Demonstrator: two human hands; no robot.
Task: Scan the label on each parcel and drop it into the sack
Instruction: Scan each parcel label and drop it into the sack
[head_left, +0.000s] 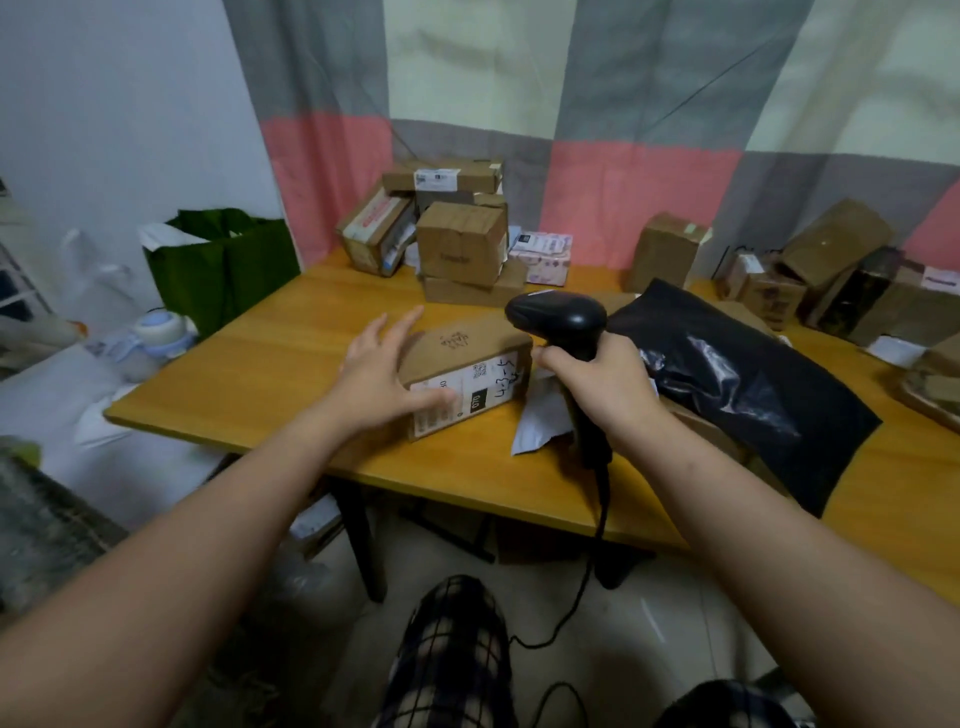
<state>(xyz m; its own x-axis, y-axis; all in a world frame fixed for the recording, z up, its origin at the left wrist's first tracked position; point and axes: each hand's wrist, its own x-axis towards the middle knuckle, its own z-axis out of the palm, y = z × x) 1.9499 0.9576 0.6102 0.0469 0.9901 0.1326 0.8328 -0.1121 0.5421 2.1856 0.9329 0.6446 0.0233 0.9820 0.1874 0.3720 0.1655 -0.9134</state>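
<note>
Centre frame: the left hand (382, 371) lies open, fingers spread, against the left end of the cardboard parcel (467, 353) on the wooden table (260, 374). The right hand (605, 384) grips the black scanner (558, 314) by its handle, head over the parcel's right end. The black sack (737, 384) lies just right.

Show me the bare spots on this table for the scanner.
Bare wood: the left part of the table, between its edge and the parcel at the left hand; also the near strip before that parcel. Crowded: the box stack at the back, the black bag and boxes on the right.
</note>
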